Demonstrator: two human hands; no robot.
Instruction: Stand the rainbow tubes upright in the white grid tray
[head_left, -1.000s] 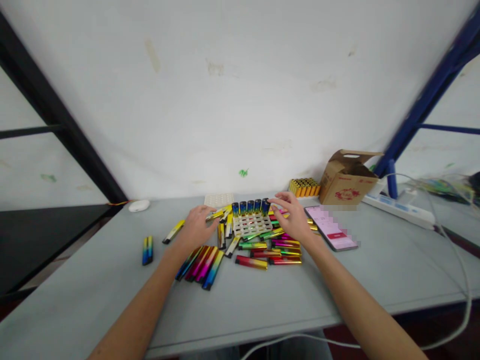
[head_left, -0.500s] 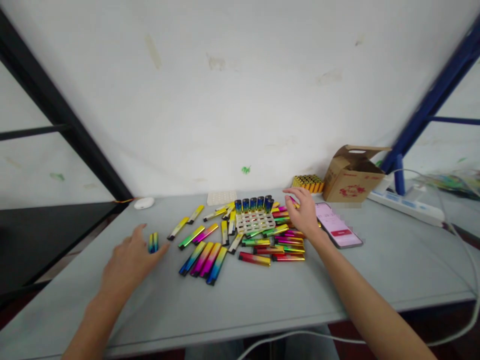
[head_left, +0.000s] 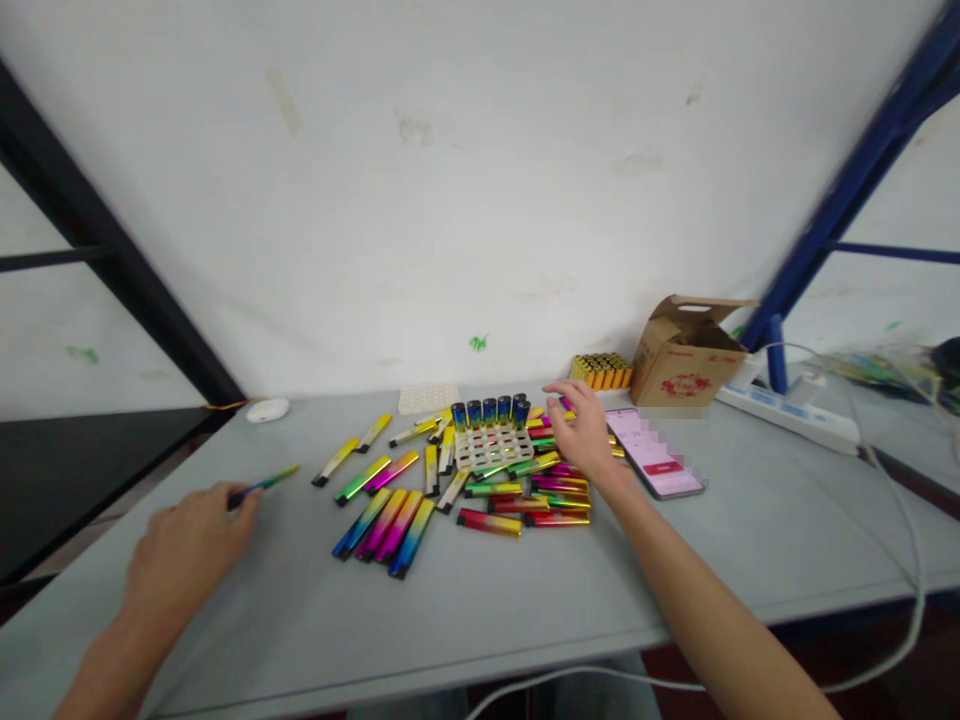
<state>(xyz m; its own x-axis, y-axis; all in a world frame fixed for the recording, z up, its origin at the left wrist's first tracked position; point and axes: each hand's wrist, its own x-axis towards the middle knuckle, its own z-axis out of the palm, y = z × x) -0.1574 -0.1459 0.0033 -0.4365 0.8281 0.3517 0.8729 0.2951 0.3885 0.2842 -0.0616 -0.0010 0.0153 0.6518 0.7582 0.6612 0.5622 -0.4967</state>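
My left hand (head_left: 191,535) is at the left of the table, thumb and fingers pinched on a slim blue-to-yellow stick (head_left: 271,481) that points right. My right hand (head_left: 581,425) is just right of a white perforated tray (head_left: 491,450), thumb and index finger apart and no held thing visible. Several dark blue cylinders (head_left: 490,411) stand along the tray's back edge. Glossy flat sticks with dark ends lie around it: a slanted blue, yellow and magenta row (head_left: 397,525), loose yellow-white ones (head_left: 335,462), and red and green ones (head_left: 489,523), partly overlapping.
A phone (head_left: 660,455) lies right of my right hand. Behind it are a block of orange cylinders (head_left: 602,372), an opened cardboard box (head_left: 686,365) and a white power strip (head_left: 795,420). A white oval case (head_left: 268,410) and a pale perforated tray (head_left: 428,399) lie near the wall.
My left hand has closed on the blue-to-yellow stick, which was standing in the open hand's reach, and tipped it over. The view has shifted slightly; my right hand stays beside the tray.
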